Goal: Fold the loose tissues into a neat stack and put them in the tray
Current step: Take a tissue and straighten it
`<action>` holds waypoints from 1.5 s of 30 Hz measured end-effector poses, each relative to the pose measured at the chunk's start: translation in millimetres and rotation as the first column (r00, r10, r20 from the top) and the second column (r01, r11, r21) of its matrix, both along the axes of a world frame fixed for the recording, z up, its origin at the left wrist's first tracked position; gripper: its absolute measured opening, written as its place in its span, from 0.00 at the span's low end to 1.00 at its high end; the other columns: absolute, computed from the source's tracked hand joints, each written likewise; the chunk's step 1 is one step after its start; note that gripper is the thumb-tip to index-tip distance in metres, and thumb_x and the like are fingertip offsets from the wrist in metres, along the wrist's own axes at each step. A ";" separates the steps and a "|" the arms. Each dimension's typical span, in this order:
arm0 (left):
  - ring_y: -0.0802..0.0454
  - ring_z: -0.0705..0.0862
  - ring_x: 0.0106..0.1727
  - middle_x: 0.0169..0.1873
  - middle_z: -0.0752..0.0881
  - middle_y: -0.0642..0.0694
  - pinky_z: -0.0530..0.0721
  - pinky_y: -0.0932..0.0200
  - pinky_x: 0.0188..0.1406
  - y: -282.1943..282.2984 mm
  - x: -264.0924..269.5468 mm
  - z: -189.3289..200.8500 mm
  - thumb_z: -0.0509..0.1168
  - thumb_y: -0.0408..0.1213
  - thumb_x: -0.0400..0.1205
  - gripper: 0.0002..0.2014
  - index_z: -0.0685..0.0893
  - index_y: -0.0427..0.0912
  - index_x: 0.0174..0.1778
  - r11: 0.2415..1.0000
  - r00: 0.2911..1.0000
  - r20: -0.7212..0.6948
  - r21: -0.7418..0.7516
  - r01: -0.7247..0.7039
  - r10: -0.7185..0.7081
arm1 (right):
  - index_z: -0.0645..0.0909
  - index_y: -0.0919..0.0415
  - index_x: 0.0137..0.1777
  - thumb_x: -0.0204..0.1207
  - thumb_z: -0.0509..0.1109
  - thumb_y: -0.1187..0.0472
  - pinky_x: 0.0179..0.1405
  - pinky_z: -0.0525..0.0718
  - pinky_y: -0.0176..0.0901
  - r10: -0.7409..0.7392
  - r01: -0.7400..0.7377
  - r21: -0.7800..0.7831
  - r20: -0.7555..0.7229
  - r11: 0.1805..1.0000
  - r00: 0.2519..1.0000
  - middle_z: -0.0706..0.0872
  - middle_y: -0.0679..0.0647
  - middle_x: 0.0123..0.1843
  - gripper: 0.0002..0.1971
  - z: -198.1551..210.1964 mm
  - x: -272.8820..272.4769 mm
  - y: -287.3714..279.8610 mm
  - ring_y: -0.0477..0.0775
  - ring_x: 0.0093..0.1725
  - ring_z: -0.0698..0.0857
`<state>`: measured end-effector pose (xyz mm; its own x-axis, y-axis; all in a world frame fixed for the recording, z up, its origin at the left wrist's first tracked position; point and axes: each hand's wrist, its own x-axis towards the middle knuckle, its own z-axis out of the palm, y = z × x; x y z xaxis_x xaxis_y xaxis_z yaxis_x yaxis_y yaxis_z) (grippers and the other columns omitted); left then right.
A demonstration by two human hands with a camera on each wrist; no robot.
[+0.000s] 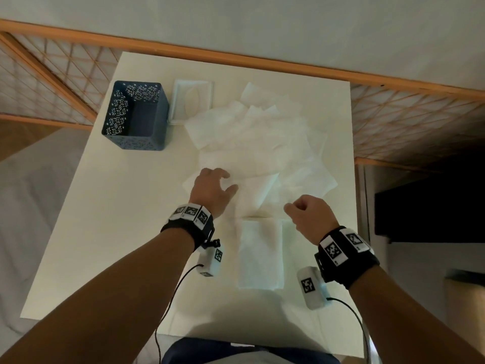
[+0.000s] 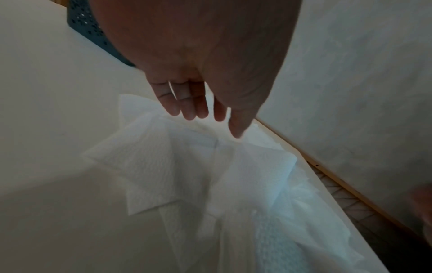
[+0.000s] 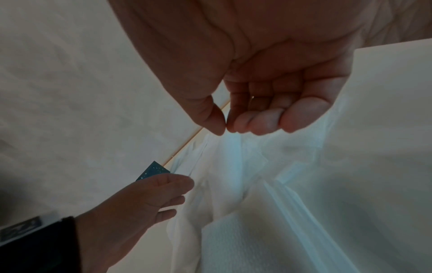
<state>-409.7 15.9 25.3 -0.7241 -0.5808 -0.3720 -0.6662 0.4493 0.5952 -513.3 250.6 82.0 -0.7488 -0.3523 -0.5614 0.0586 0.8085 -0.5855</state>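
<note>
tray [image 2: 93, 33] mostly behind left hand [image 2: 198, 64], tissues [image 2: 233, 184] blurred

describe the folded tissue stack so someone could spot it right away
On the white table, look at the near edge, between the two wrists. The folded stack lies there, a tidy upright rectangle with squared edges, unlike the loose tissues strewn overlapping farther back.

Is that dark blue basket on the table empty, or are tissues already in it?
Empty: the blue basket shows only its bare dark inside.
</note>
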 end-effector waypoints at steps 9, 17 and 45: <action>0.42 0.70 0.80 0.78 0.73 0.47 0.64 0.42 0.84 21.7 -44.0 -2.1 0.72 0.53 0.82 0.17 0.88 0.57 0.67 0.940 0.942 0.127 -0.109 0.323 -0.309 | 0.78 0.56 0.39 0.79 0.72 0.51 0.43 0.87 0.54 0.000 0.001 -0.022 0.047 1.000 0.999 0.88 0.56 0.38 0.12 3.7 -6.4 -10.4 0.56 0.35 0.84; 0.52 0.78 0.38 0.36 0.81 0.50 0.76 0.54 0.39 21.6 -46.0 50.1 0.70 0.45 0.85 0.11 0.80 0.43 0.42 0.951 0.965 -0.202 0.227 0.212 -0.166 | 0.83 0.57 0.51 0.81 0.73 0.46 0.54 0.90 0.58 -0.052 0.062 -0.108 0.092 0.992 0.994 0.92 0.55 0.48 0.14 3.6 -12.3 -12.4 0.58 0.46 0.92; 0.44 0.90 0.45 0.43 0.92 0.37 0.90 0.47 0.57 44.9 33.4 64.1 0.75 0.61 0.81 0.31 0.83 0.30 0.47 0.703 0.953 -0.150 0.707 -0.081 0.261 | 0.93 0.56 0.56 0.84 0.72 0.50 0.66 0.87 0.72 -0.138 0.299 -0.442 0.361 0.845 0.923 0.95 0.57 0.55 0.13 14.2 25.0 -20.5 0.63 0.58 0.93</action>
